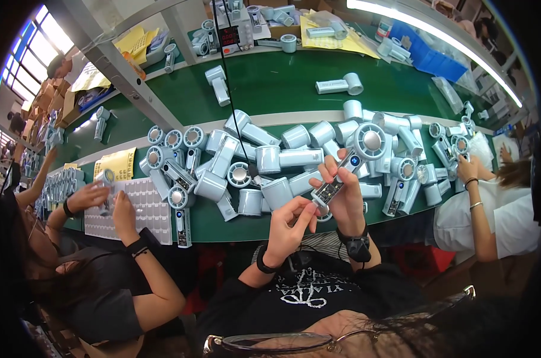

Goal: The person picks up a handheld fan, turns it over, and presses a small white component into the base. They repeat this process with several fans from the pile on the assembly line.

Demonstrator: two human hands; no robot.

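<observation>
A pale blue handheld fan (371, 142) is tilted above the near edge of the bench, its round head up and to the right. Its handle is uncovered at the lower part, where a dark circuit board shows, and a blue-lit round spot sits near the head. My right hand (349, 203) is closed round the handle. At the handle's lower end, the thumb and fingers of my left hand (289, 230) pinch together against it; any small part between them is hidden. Behind both hands lies a heap of similar fans (291, 158).
A green bench (264, 77) carries the heap and a few fans farther back. To the left are a white compartment tray (157, 215) and a co-worker's hands (94, 197); another co-worker's hand (467, 170) is at right. A black cable (230, 77) hangs over the heap.
</observation>
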